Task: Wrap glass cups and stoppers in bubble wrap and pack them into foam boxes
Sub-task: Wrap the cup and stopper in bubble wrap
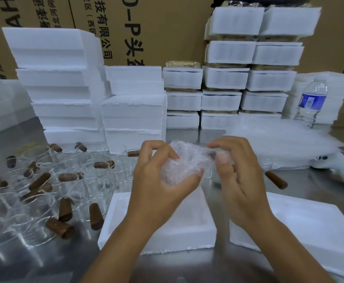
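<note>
Above foam box [167, 233], left hand [158, 180], right hand [236, 176], gripping bubble-wrap bundle [185, 162]

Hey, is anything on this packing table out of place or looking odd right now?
One brown stopper lies alone at the right, by the bubble wrap sheets, far from the other stoppers and glass cups heaped on the left. Rear left, the foam stack leans unevenly.

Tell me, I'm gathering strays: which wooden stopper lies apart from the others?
The stopper beside the right hand, by the bubble-wrap sheets; the other loose ones lie left among the glass cups.
</note>
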Tool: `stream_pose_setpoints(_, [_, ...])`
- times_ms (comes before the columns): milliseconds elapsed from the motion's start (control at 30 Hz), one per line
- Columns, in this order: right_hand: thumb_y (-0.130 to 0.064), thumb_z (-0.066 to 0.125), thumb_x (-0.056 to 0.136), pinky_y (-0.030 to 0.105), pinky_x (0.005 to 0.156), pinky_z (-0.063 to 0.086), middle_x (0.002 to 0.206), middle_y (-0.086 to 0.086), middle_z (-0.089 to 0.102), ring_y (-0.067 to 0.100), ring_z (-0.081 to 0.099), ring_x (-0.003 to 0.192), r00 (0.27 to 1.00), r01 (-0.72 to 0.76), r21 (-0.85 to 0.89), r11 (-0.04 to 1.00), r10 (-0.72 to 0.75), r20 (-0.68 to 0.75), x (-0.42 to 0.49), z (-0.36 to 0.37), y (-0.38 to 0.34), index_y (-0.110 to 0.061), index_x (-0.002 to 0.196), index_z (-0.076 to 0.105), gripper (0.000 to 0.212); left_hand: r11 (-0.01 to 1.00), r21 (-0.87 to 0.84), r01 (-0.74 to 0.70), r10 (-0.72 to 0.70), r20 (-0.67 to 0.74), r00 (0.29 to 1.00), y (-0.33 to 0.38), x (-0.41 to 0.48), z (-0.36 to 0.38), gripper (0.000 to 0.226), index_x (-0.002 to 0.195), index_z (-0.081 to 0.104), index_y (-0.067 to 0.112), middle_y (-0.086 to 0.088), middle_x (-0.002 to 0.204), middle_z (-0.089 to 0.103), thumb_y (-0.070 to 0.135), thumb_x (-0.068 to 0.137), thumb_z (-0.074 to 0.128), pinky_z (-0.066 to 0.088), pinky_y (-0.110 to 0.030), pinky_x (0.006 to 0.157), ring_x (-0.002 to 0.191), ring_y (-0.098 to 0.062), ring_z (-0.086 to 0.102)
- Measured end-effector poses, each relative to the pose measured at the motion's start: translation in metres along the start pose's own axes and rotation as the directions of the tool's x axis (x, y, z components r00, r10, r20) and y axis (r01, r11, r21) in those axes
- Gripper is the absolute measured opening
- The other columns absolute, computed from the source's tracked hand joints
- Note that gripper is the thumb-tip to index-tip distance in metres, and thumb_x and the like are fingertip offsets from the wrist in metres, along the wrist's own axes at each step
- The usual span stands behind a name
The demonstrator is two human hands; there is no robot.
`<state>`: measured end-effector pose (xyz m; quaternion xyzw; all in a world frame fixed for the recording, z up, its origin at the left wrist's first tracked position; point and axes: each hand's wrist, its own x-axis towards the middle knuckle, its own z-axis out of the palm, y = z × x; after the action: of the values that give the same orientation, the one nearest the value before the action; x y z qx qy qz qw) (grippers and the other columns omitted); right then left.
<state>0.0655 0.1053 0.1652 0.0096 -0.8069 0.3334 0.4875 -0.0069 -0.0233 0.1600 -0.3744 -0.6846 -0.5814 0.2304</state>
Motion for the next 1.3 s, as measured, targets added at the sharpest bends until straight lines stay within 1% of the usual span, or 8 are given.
stream_pose_setpoints(233, [-0.023, 0.051, 0.094, 0.017, 0.079, 0.051, 0.095, -0.008, 0.069, 0.003, 0.064, 0.092, 0.92, -0.383, 0.306, 0.872, 0.33, 0.212, 0.008, -0.007, 0.006, -0.025, 0.098, 0.066, 0.016, 0.994, -0.105, 0.03, -0.021, 0.088, 0.996, 0.0, 0.0, 0.0, 0.024, 0.071, 0.05, 0.037, 0.015, 0.106, 0.05, 0.051, 0.065, 0.069, 0.043, -0.007, 0.068, 0.096, -0.004, 0.054])
stream_pose_setpoints(367, [-0.039, 0.058, 0.075, 0.023, 0.068, 0.056, 0.085, -0.003, 0.071, 0.012, 0.067, 0.078, 0.822, -0.55, 0.398, 0.734, 0.395, 0.41, 0.011, -0.014, 0.008, -0.026, 0.091, 0.068, 0.023, 0.973, -0.214, 0.088, -0.055, 0.153, 0.987, 0.002, 0.0, -0.001, 0.025, 0.082, 0.055, 0.041, 0.019, 0.103, 0.054, 0.048, 0.063, 0.069, 0.046, -0.011, 0.075, 0.099, -0.001, 0.056])
stream_pose_setpoints(500, [-0.033, 0.06, 0.071, 0.021, 0.062, 0.054, 0.081, 0.002, 0.072, 0.014, 0.068, 0.074, 0.804, -0.594, 0.52, 0.614, 0.446, 0.393, 0.012, -0.018, 0.01, -0.015, 0.087, 0.066, 0.025, 0.883, -0.384, 0.27, -0.164, 0.286, 0.944, 0.003, 0.0, 0.0, 0.07, 0.113, 0.04, 0.059, 0.034, 0.107, 0.053, 0.054, 0.054, 0.078, 0.05, -0.01, 0.074, 0.102, 0.007, 0.057])
stream_pose_setpoints(600, [-0.027, 0.06, 0.079, 0.019, 0.061, 0.054, 0.078, 0.002, 0.071, 0.012, 0.066, 0.067, 0.787, -0.604, 0.561, 0.566, 0.534, 0.308, 0.015, -0.021, 0.013, -0.014, 0.086, 0.066, 0.015, 0.909, -0.265, 0.323, -0.236, 0.312, 0.92, 0.003, -0.004, 0.004, 0.097, 0.118, 0.015, 0.074, 0.039, 0.129, 0.035, 0.073, 0.043, 0.077, 0.045, -0.016, 0.094, 0.122, 0.009, 0.043])
stream_pose_setpoints(733, [-0.016, 0.056, 0.093, 0.018, 0.056, 0.053, 0.072, 0.0, 0.064, 0.007, 0.057, 0.05, 0.702, -0.572, 0.628, 0.528, 0.711, 0.043, 0.02, -0.025, 0.019, -0.017, 0.083, 0.062, 0.012, 0.979, 0.171, -0.109, 0.087, 0.13, 0.988, 0.004, -0.012, 0.009, 0.053, 0.121, 0.035, 0.043, 0.026, 0.116, 0.037, 0.053, 0.08, 0.066, 0.043, -0.014, 0.084, 0.106, 0.002, 0.043])
stream_pose_setpoints(867, [-0.019, 0.056, 0.094, 0.023, 0.062, 0.052, 0.058, -0.009, 0.061, 0.004, 0.055, 0.045, 0.65, -0.551, 0.62, 0.559, 0.753, -0.103, 0.022, -0.027, 0.023, -0.02, 0.082, 0.059, 0.013, 0.775, 0.204, -0.598, 0.492, 0.397, 0.774, 0.015, -0.029, 0.025, 0.021, 0.099, 0.066, 0.011, -0.002, 0.098, 0.065, 0.024, 0.089, 0.053, 0.047, -0.03, 0.08, 0.091, -0.017, 0.057])
stream_pose_setpoints(1000, [-0.018, 0.054, 0.095, 0.025, 0.063, 0.053, 0.062, -0.005, 0.06, 0.006, 0.055, 0.046, 0.659, -0.541, 0.64, 0.546, 0.748, -0.08, 0.022, -0.027, 0.021, -0.018, 0.082, 0.059, 0.014, 0.608, 0.261, -0.75, 0.467, 0.646, 0.604, 0.023, -0.052, 0.048, 0.036, 0.109, 0.069, 0.021, 0.006, 0.097, 0.07, 0.029, 0.083, 0.045, 0.046, -0.032, 0.095, 0.099, -0.014, 0.062])
stream_pose_setpoints(1300, [-0.017, 0.053, 0.093, 0.021, 0.057, 0.053, 0.068, -0.003, 0.064, 0.01, 0.059, 0.058, 0.754, -0.54, 0.653, 0.531, 0.65, 0.095, 0.02, -0.046, 0.013, -0.015, 0.082, 0.061, 0.014, 0.545, 0.344, -0.765, 0.347, 0.737, 0.579, 0.02, -0.049, 0.043, 0.022, 0.088, 0.069, 0.026, 0.009, 0.062, 0.057, 0.024, 0.068, 0.077, 0.046, -0.026, 0.06, 0.058, -0.014, 0.053])
